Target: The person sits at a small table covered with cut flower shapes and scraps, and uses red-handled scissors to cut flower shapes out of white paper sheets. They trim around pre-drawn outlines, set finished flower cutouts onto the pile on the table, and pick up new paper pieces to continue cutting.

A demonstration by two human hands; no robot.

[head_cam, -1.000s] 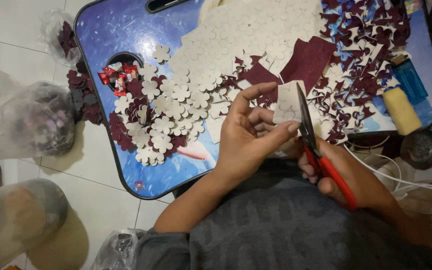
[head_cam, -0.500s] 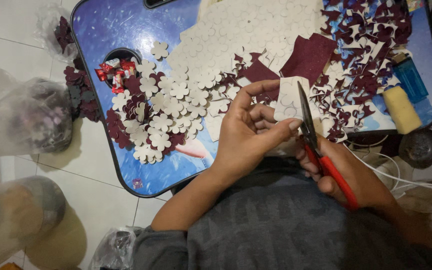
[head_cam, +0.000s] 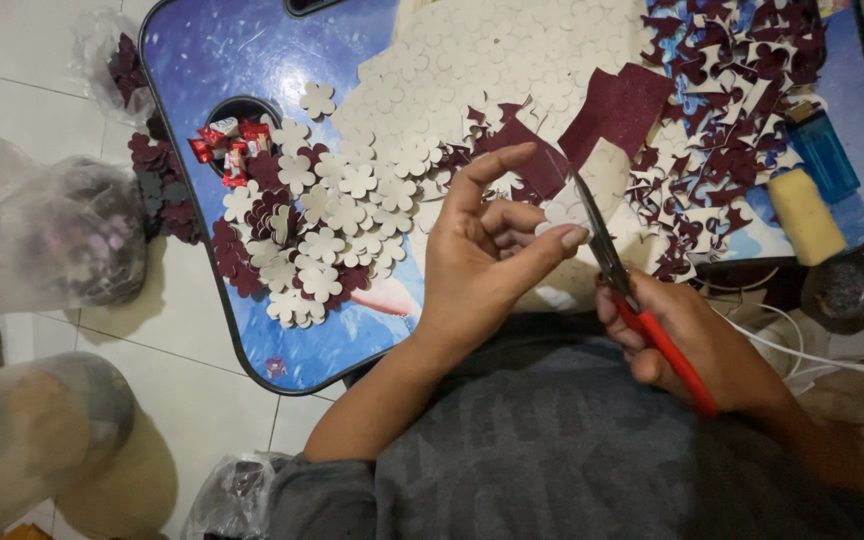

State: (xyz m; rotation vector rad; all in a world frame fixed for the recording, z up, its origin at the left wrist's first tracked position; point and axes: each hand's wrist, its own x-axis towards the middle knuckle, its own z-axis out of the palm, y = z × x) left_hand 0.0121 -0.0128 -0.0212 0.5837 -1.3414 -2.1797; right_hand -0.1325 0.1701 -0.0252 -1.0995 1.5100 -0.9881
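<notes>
Right hand: one right hand (head_cam: 697,345), at about 4 o'clock in the view, fingers curled shut around the red handles of the scissors.
Scissors: one pair of red-handled scissors (head_cam: 642,310), blades pointing to 11 o'clock and biting into the sheet piece.
Left hand: one left hand (head_cam: 482,265), near the centre, half open; thumb and forefinger pinch the sheet piece, the other fingers are spread and lifted toward 12 o'clock.
Sheet piece: one pale foam piece (head_cam: 577,200), with a maroon face, held above the table's near edge, touching the blades.
Table: one blue lap table (head_cam: 212,50) with a dark rim, filling the upper half.
Cut flowers: too many to count; a heap of cream flower shapes (head_cam: 337,215) at 9 o'clock of the left hand, with maroon ones mixed in.
Cut-out sheet: one large pale sheet (head_cam: 512,50) of flower outlines at 12 o'clock.
Scraps: a dense pile of maroon offcuts (head_cam: 722,90) at 1 o'clock, uncountable.
Sponge: one yellow block (head_cam: 805,215) at 3 o'clock.
Lighter: one blue lighter (head_cam: 820,150), just beyond the sponge.
Wrapped sweets: a few red-wrapped sweets (head_cam: 224,143) in the table's round cup hole at 10 o'clock; the count is unclear.
Bags: two clear plastic bags on the floor at 9 o'clock, one (head_cam: 72,235) holding dark pieces.
</notes>
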